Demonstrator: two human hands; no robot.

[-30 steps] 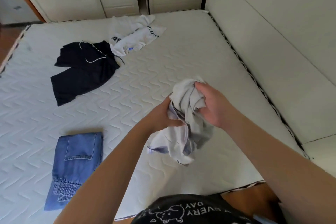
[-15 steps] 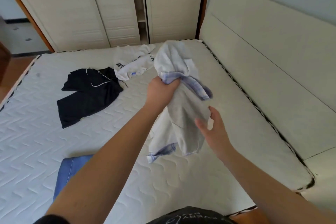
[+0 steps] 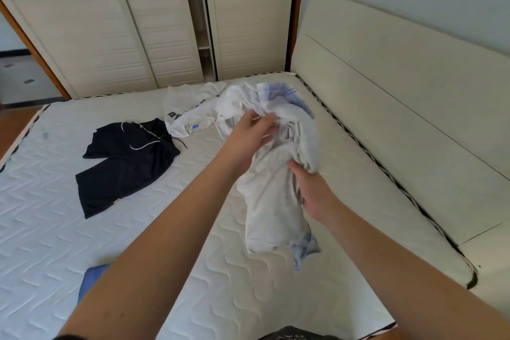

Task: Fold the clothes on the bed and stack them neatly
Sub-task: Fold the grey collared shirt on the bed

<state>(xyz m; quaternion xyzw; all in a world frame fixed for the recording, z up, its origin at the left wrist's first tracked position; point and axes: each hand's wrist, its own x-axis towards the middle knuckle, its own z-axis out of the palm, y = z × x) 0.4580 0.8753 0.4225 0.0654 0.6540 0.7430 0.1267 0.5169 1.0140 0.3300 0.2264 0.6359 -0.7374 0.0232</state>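
while both hands work above bed (image 3: 82, 229), white garment (image 3: 276, 201) with blue trim hangs bunched between them; left hand (image 3: 248, 138) fingers curled into upper folds, right hand (image 3: 314, 193) grasping lower side. dark shorts (image 3: 124, 165), white printed top (image 3: 190, 110) lie far left; folded jeans (image 3: 92, 279) at near edge.

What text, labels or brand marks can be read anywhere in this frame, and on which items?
White top: dark block letters along a fold, cut off and too blurred to read.
Same top, small blue tag: too small to read.
Dark printed garment at the bottom edge: pale marks, unreadable.
Nothing else carries text.
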